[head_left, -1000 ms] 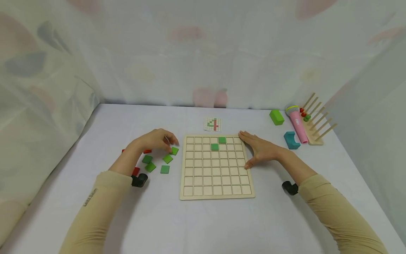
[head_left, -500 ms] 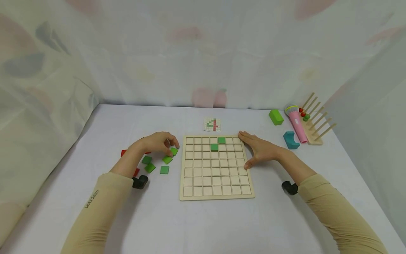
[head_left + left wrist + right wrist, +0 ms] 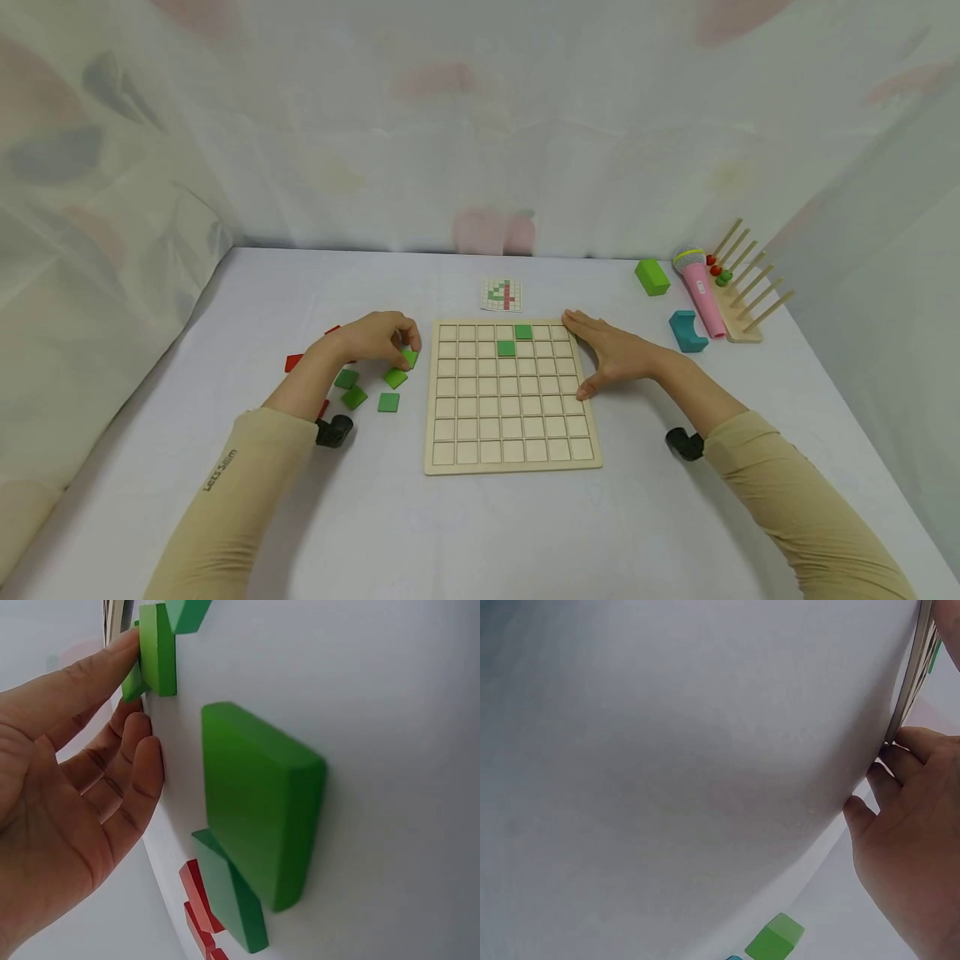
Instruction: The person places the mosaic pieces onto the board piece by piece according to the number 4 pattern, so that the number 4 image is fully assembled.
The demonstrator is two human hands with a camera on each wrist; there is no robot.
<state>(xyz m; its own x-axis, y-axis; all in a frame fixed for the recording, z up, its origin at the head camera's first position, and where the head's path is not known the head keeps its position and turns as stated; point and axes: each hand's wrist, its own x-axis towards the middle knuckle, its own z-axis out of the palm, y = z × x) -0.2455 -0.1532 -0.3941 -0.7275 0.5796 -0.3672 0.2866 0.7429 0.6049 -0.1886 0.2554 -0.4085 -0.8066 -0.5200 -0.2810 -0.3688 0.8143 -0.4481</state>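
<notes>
My left hand point(image 3: 377, 337), left of the board, pinches a light green square tile point(image 3: 410, 358) between thumb and fingers. In the left wrist view that tile point(image 3: 133, 684) shows partly behind the thumb and another light green tile point(image 3: 157, 651). Several more green tiles point(image 3: 388, 402) and red tiles point(image 3: 293, 362) lie around this hand, some partly hidden by the wrist. A wooden grid board point(image 3: 480, 465) lies in the middle, with two green tiles point(image 3: 506, 348) in its upper cells. Along the board's right edge my right hand point(image 3: 618, 353) rests, thumb and fingers spread.
Behind the board lies a small pattern card point(image 3: 501, 295) with green and red squares. At the back right are a green block point(image 3: 652, 277), a teal curved block point(image 3: 687, 332), a pink toy microphone point(image 3: 701, 292) and a wooden peg stand point(image 3: 742, 333) with beads.
My left thumb and fingers have closed on the light green tile, which has shifted and tilted slightly. The right hand stays at the board's edge.
</notes>
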